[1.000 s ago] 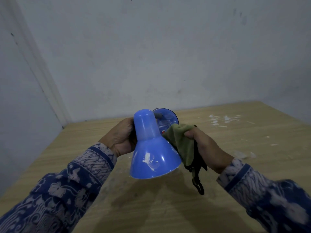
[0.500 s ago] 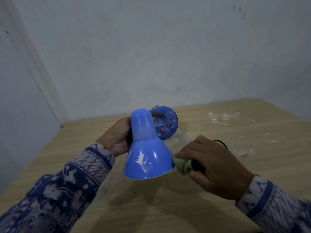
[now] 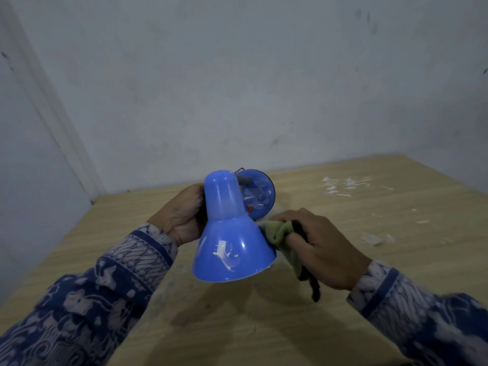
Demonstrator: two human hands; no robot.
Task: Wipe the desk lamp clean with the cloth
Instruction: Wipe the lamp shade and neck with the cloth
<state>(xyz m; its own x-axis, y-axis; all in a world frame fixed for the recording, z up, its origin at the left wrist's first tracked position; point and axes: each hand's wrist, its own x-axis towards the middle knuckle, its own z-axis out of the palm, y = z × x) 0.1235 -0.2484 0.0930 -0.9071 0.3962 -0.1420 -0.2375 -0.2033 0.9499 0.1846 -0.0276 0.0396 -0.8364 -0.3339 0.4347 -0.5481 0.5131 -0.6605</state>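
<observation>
A blue desk lamp (image 3: 232,233) is held above the wooden table, its bell-shaped shade facing me with white smears near the lower rim. Its round blue base (image 3: 257,194) shows behind the shade. My left hand (image 3: 182,217) grips the lamp from the left, behind the narrow part of the shade. My right hand (image 3: 322,241) holds a bunched olive-green cloth (image 3: 281,233) with a black part hanging below, pressed against the shade's right side.
The wooden table (image 3: 369,299) reaches to grey walls at the back and left. White flakes (image 3: 343,184) lie scattered at the back right, and more bits (image 3: 375,239) lie right of my right hand.
My right hand with the cloth dropped from the lamp's base down to the shade's lower rim, then rose again to the shade's right side. The lamp stayed in my left hand.
</observation>
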